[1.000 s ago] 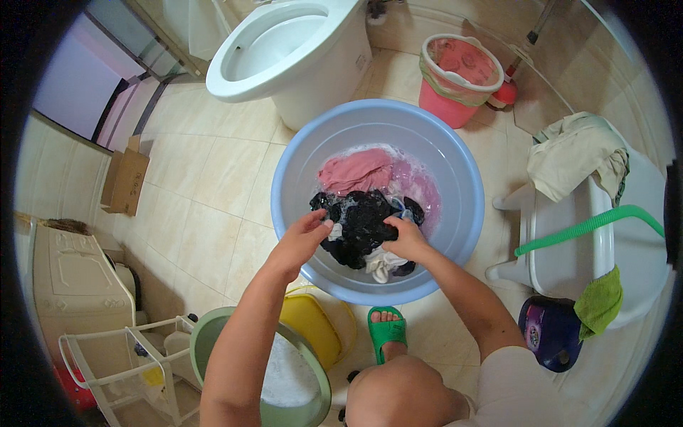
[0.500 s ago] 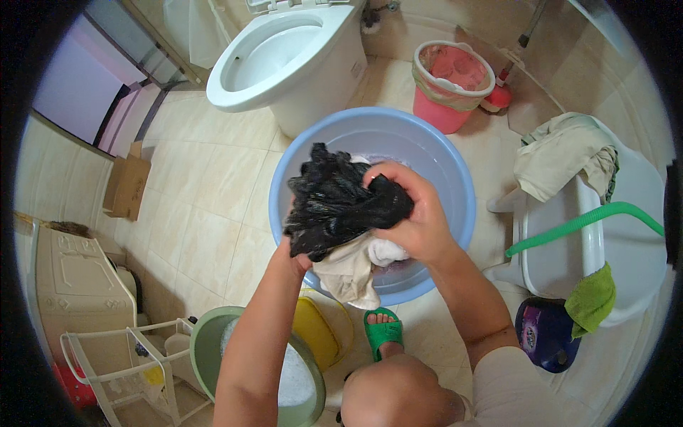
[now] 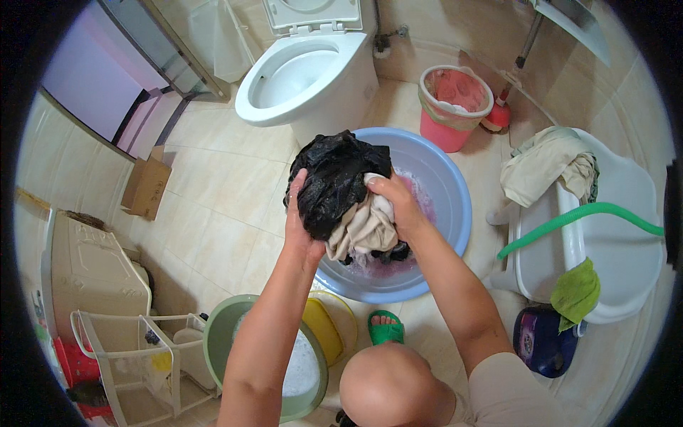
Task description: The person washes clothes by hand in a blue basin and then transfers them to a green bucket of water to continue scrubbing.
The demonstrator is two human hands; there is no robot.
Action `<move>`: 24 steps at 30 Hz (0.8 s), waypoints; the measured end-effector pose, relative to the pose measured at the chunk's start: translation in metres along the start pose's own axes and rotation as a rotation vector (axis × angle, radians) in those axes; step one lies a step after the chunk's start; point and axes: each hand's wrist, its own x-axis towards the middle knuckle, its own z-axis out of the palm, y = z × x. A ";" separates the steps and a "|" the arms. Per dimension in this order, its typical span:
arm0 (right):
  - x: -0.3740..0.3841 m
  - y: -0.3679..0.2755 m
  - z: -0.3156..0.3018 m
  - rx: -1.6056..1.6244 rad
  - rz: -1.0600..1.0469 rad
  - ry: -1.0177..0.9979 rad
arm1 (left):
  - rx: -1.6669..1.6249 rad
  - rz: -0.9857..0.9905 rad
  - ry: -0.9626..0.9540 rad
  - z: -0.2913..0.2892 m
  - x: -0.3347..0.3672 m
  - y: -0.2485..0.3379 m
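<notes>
Both of my hands hold one wet bundle of laundry above a blue basin (image 3: 455, 206). My left hand (image 3: 299, 220) clasps the black cloth (image 3: 334, 178) from the left side. My right hand (image 3: 395, 203) presses the same bundle from the right, where a beige cloth (image 3: 363, 231) hangs out below. Pink soapy water and more dark laundry lie in the basin under the bundle. My knee (image 3: 391, 388) and a foot in a green sandal (image 3: 385, 329) are just below the basin.
A white toilet (image 3: 306, 71) stands behind the basin, a pink bin (image 3: 452, 103) to its right. A green basin (image 3: 217, 341) with foam and a yellow scoop (image 3: 327, 324) sit lower left. On the right are a white tub (image 3: 626, 235) with cloths, a green hose (image 3: 583, 213) and a purple bottle (image 3: 541, 341).
The hands went from kneading the clothes in the basin to lifting the black and beige bundle out of the water; it is now held higher, above the rim.
</notes>
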 end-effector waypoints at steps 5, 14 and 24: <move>-0.003 -0.004 0.025 -0.188 -0.142 0.140 | 0.167 0.218 0.166 0.006 -0.002 -0.012; 0.021 0.009 0.009 -0.127 -0.100 0.255 | 0.375 0.463 0.153 0.013 0.002 -0.008; 0.020 0.007 0.013 -0.174 -0.247 0.231 | 0.602 0.512 0.195 0.008 0.008 -0.006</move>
